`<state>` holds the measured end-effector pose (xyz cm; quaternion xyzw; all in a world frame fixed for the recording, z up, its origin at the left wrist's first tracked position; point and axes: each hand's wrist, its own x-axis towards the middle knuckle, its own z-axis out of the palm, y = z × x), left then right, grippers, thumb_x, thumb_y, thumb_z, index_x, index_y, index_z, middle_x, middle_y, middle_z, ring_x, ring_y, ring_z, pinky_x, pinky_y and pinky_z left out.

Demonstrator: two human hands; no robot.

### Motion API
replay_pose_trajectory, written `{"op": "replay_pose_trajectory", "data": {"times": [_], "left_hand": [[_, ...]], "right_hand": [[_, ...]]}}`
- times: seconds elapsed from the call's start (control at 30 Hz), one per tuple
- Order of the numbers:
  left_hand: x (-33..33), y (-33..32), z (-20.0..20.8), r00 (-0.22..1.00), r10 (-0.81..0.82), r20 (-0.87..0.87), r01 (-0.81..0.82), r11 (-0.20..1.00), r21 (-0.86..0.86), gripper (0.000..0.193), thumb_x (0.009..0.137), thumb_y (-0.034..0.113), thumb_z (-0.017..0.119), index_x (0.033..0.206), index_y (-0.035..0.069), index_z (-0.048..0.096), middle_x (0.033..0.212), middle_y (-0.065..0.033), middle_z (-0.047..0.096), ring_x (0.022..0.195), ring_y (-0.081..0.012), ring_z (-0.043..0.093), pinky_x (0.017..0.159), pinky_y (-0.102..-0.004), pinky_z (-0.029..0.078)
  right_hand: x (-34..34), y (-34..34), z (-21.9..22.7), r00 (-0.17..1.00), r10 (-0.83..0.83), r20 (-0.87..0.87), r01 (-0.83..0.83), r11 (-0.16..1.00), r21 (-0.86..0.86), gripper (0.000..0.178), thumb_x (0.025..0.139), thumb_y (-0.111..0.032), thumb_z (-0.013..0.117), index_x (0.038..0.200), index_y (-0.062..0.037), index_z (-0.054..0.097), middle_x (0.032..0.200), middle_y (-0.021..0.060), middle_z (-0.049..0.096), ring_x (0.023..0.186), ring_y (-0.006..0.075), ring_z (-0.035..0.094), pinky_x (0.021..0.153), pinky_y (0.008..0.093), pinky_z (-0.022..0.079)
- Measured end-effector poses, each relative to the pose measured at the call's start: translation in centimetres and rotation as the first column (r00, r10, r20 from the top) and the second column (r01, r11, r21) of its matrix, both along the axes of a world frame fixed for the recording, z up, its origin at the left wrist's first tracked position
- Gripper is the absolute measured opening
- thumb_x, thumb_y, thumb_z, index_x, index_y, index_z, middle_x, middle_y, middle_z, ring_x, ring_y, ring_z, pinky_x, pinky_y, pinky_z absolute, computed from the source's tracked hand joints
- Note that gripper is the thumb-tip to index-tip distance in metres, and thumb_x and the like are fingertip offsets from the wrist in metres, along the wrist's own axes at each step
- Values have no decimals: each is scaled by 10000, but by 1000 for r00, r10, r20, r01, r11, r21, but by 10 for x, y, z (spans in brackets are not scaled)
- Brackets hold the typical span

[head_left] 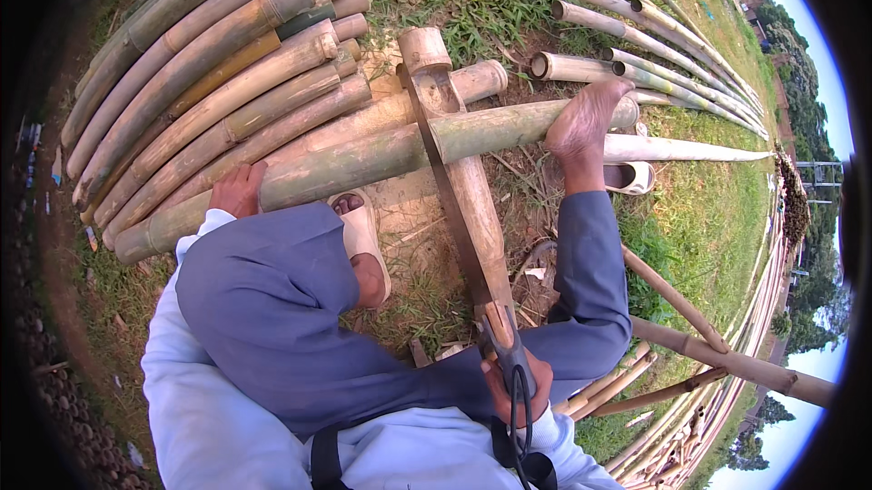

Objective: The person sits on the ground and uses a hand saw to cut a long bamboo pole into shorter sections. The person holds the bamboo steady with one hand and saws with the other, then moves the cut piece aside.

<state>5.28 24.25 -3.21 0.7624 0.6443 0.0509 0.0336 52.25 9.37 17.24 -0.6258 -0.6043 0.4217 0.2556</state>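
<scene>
Right fingers (494,388) curled around saw handle (510,356)

A dark-bladed handsaw (457,217) crosses a thick, greenish bamboo pole (368,163) lying sideways.

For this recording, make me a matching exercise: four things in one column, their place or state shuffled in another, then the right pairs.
Things:
1. Left hand
2. Right hand
3. Bare foot
4. Right-hand sandal

Place or state:
A. Gripping the handle of the saw
B. Lying unworn
C. On the long bamboo pole, nearer its left end
D. On that pole, near its right end

Pairs: 1-C, 2-A, 3-D, 4-B
</scene>
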Motion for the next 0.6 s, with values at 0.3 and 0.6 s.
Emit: {"op": "replay_pose_trajectory", "data": {"times": [0.3, 0.6], "left_hand": [[-9, 9, -11, 1000, -12, 7, 12, 998, -61, 512, 778, 260, 717, 1207, 52, 532, 1017, -200, 647, 972, -418, 667, 800, -509, 530], [-9, -1, 1, 999, -35, 2, 35, 999, -36, 513, 756, 189, 716, 1220, 62, 538, 1042, -208, 653, 996, -423, 673, 818, -511, 543]], "right_hand": [[-64, 132, -64, 987, -3, -161, 27, 989, 145, 192, 917, -65, 743, 1059, 42, 671, 784, 107, 681, 731, 116, 605, 692, 301, 502], [10, -22, -2, 998, 16, 69, -17, 1000, 7, 291, 857, -1, 746, 1144, 9, 697, 807, 117, 693, 687, 198, 706, 658, 294, 524]]}}
